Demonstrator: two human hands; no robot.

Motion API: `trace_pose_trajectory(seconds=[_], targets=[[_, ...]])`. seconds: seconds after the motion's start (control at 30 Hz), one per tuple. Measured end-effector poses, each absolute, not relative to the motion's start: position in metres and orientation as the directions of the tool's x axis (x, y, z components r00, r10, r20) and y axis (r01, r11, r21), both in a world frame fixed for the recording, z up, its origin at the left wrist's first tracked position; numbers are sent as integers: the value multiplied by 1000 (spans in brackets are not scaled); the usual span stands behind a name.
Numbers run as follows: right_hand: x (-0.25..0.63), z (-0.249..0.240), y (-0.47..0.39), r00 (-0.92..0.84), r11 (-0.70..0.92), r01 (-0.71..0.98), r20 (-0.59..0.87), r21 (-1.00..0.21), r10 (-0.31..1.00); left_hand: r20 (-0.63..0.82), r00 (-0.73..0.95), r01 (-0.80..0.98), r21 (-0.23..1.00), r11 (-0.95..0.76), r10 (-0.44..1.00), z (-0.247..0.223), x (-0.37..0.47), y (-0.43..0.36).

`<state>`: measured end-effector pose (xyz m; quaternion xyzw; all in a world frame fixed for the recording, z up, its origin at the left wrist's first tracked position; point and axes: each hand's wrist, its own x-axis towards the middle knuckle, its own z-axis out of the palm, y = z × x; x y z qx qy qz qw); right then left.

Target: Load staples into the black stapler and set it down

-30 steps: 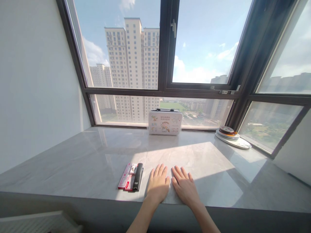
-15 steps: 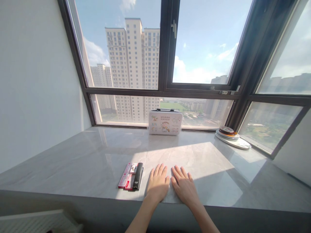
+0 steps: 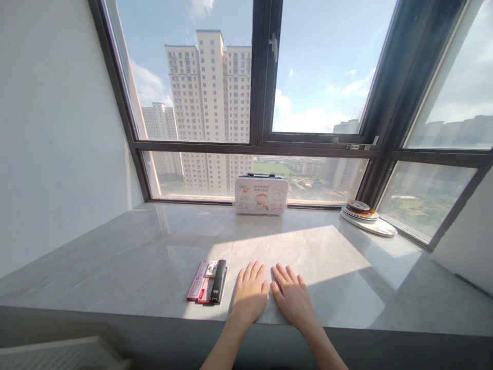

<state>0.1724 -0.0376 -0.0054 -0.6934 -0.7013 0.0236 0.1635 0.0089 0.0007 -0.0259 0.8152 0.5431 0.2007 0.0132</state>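
My left hand (image 3: 250, 293) lies flat, palm down, on the grey marbled window sill (image 3: 154, 267), fingers pointing toward the window. Beside it, a little apart, my right hand (image 3: 292, 295) rests the same way with its fingers slightly spread. Neither holds anything. Just left of my left hand is a black stapler (image 3: 218, 281), lying lengthwise. Against the stapler's left side sit red-and-white small boxes (image 3: 197, 288), with another small white box (image 3: 211, 269) near its far end; they look like staple boxes, though the print is too small to read.
A white case (image 3: 262, 196) with cartoon prints and a dark handle stands upright against the window. Stacked round plates or discs (image 3: 362, 213) lie in the right corner. The sill's front edge runs under my wrists. A pale ridged object (image 3: 57, 354) shows at lower left.
Both hands stay flat in the same place. Only the camera view has shifted very slightly.
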Motion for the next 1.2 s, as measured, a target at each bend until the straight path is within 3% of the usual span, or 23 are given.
trace_pose_trajectory(seconds=[1.2], targets=[[172,-4,-39,18,31,963,180,-266,983,304,329,878,251,-408,894,-24,9,1]])
